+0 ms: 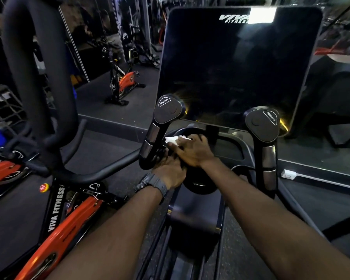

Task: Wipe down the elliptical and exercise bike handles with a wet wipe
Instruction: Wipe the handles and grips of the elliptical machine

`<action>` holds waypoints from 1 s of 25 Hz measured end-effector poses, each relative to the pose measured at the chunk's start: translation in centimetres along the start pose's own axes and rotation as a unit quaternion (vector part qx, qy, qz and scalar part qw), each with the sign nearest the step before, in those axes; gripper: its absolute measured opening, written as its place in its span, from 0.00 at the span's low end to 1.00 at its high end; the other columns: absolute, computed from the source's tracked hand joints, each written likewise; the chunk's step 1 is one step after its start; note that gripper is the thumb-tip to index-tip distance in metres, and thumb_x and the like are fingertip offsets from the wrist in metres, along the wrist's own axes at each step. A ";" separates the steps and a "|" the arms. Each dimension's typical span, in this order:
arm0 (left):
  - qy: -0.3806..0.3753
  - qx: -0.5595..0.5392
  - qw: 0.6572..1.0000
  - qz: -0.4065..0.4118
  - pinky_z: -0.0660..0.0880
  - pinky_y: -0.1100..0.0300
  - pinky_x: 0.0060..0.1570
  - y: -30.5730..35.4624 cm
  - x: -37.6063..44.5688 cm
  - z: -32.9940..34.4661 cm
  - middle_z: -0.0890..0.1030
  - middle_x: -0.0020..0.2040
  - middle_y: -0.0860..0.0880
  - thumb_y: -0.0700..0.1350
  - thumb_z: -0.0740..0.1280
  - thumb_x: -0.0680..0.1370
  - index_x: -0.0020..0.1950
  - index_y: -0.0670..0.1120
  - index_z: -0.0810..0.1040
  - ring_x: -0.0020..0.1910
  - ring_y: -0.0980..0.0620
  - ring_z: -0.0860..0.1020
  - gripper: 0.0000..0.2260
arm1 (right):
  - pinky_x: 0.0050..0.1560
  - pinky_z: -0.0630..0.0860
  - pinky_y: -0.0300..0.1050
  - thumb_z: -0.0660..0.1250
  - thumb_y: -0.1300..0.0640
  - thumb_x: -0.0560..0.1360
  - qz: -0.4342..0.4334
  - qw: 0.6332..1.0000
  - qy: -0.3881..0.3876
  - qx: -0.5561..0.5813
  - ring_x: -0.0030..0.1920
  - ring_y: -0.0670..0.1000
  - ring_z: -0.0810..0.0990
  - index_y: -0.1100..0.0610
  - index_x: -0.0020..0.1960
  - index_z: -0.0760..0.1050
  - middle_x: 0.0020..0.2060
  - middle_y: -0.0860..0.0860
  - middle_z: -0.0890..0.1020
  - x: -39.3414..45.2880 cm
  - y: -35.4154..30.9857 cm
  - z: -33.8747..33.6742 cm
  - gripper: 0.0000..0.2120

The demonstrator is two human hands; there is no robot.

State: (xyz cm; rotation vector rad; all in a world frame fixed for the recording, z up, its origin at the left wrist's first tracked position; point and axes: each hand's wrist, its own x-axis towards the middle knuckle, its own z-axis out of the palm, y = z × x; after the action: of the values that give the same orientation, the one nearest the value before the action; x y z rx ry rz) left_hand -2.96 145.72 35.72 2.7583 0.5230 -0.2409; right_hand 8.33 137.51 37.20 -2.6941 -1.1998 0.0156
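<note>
A crumpled white wet wipe is held under the fingers of my right hand, pressed against the inner side of the elliptical's left fixed handle, a black grip with a "RESISTANCE" pad on top. My left hand, with a dark watch on its wrist, grips the base of that same handle just below my right hand. The matching right fixed handle stands untouched. The big black moving handle loop rises at the left.
The dark console screen stands right behind the handles. An orange and black exercise bike sits close on my left, and another orange bike stands further back. Mirrors line the wall ahead.
</note>
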 end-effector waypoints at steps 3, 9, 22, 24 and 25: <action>-0.011 -0.011 1.000 -0.005 0.40 0.45 0.77 0.1 -0.1 -0.1 0.40 0.81 0.53 0.57 0.50 0.83 0.81 0.51 0.42 0.80 0.46 0.40 0.30 | 0.71 0.49 0.65 0.37 0.24 0.72 0.068 0.996 -0.029 0.043 0.74 0.56 0.64 0.37 0.72 0.67 0.74 0.43 0.67 1.2 0.8 -0.8 0.38; 0.014 -0.010 1.000 0.005 0.45 0.43 0.77 -0.2 0.1 0.1 0.48 0.82 0.51 0.57 0.51 0.81 0.81 0.52 0.47 0.80 0.43 0.45 0.30 | 0.70 0.48 0.60 0.41 0.31 0.78 0.010 0.994 -0.039 0.105 0.70 0.51 0.64 0.39 0.62 0.75 0.62 0.44 0.78 -1.1 -0.2 0.5 0.28; 0.044 0.014 0.997 0.057 0.47 0.47 0.78 0.5 -0.8 -0.3 0.53 0.81 0.53 0.51 0.53 0.83 0.80 0.49 0.55 0.80 0.47 0.48 0.25 | 0.52 0.75 0.49 0.51 0.52 0.75 0.084 0.993 0.055 0.059 0.55 0.62 0.77 0.60 0.55 0.79 0.53 0.58 0.80 -5.0 0.3 0.7 0.22; 0.029 0.023 0.994 0.102 0.45 0.50 0.78 1.5 -0.7 -0.4 0.52 0.81 0.50 0.44 0.54 0.83 0.80 0.46 0.54 0.80 0.48 0.46 0.25 | 0.50 0.75 0.48 0.57 0.57 0.74 0.160 0.982 0.097 0.020 0.52 0.62 0.79 0.61 0.53 0.81 0.50 0.58 0.81 -7.6 3.4 0.2 0.16; 0.022 0.018 0.993 0.114 0.44 0.51 0.78 2.1 -0.7 -0.3 0.51 0.81 0.49 0.40 0.55 0.81 0.80 0.45 0.53 0.80 0.48 0.46 0.27 | 0.47 0.76 0.50 0.58 0.59 0.72 0.180 0.979 0.100 -0.006 0.49 0.63 0.80 0.63 0.49 0.81 0.46 0.59 0.82 -8.5 3.8 -0.2 0.15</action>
State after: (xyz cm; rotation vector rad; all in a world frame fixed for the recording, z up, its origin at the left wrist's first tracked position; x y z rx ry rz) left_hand -2.75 143.77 36.78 2.8320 0.2109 -0.1361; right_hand 5.37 128.72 36.17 -2.8028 -0.6495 -0.2054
